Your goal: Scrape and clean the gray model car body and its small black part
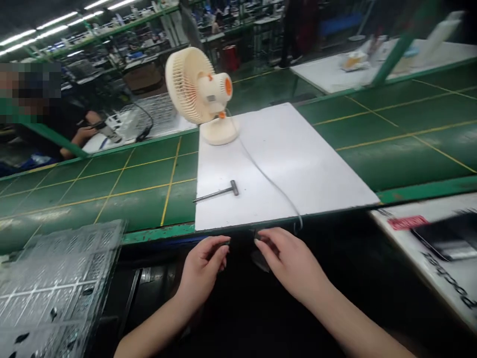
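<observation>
Far left, a co-worker's hand [84, 134] holds a dark tool [106, 129] beyond the belt, and a clear perforated plastic tray [55, 288] lies nearest me. My left grip [201, 271] is open and empty at the near edge of the green conveyor surface [149, 169]. On the white sheet [316, 169] lie a T-handle hex wrench [219, 191] and, at the far end, a cream desk fan [199, 94], its head tilted up. Its grey cord [268, 176] crosses the sheet and drops over the edge just beyond my right grip [290, 263], which is also open and holds nothing. Further right, a blurred dark object [443, 238] rests on a white board [439, 283].
</observation>
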Demonstrator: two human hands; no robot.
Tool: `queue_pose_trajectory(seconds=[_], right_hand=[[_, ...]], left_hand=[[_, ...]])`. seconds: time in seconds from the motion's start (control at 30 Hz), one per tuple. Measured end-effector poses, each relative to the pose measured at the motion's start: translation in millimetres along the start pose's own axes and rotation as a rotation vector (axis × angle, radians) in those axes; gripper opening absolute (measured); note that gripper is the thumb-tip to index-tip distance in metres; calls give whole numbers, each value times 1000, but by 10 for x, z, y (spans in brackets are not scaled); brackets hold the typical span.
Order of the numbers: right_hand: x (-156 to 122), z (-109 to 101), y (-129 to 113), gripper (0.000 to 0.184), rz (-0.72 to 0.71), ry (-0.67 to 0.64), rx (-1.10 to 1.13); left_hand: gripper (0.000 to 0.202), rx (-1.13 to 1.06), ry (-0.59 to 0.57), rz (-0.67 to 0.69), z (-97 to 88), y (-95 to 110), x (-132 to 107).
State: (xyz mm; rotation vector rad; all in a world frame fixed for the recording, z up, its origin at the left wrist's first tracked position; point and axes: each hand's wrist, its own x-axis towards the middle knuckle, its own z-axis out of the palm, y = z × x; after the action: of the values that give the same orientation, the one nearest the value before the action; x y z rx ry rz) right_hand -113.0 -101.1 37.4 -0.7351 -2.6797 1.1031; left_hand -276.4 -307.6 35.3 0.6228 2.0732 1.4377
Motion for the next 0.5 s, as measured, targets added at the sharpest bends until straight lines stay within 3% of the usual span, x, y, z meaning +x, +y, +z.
queue_pose_trajectory(seconds=[0.13,0.3,0.4,0.5], right_hand=[[934,432,-618,38,-127,-168,-132],[1817,871,-1134,46,-78,-272,-303],[1990,887,-1207,45,-5,-268,-380],[1809,741,-1063,49,75,-279,-464]], left_hand=[[37,102,282,-30,-496,-404,-171],[26,229,475,-7,-773,-648,-170],[21,257,522,10,-849,-732,-99],[20,280,528,35,-874,-849,-52]])
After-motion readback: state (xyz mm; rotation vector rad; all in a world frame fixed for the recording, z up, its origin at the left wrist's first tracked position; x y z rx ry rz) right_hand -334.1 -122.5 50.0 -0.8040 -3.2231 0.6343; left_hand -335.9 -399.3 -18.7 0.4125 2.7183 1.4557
